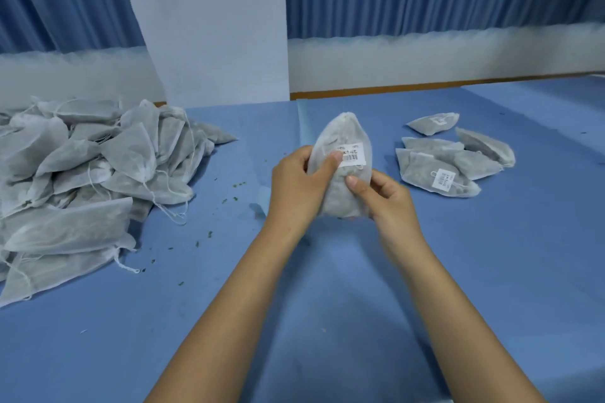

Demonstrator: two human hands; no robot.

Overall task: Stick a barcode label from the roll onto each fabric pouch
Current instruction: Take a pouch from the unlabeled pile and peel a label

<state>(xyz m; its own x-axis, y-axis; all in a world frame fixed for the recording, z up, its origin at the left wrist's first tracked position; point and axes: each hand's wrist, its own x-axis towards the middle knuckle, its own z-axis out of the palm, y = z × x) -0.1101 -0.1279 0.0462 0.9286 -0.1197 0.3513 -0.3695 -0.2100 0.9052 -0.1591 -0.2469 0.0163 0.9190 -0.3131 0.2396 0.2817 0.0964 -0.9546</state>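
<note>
A grey fabric pouch [340, 131] stands upright above the blue table, held between both hands. A white barcode label [353, 154] sits on its front face. My left hand [294, 186] grips the pouch's left side, its thumb pressing the label's left edge. My right hand [383, 196] holds the lower right side, thumb on the front of the pouch below the label. The label roll is not visible.
A large heap of grey pouches with drawstrings [82, 173] fills the left of the table [327, 304]. A small group of pouches [455, 157], one showing a label [443, 180], lies at the right. Green crumbs dot the cloth near the heap. Blue curtains hang behind.
</note>
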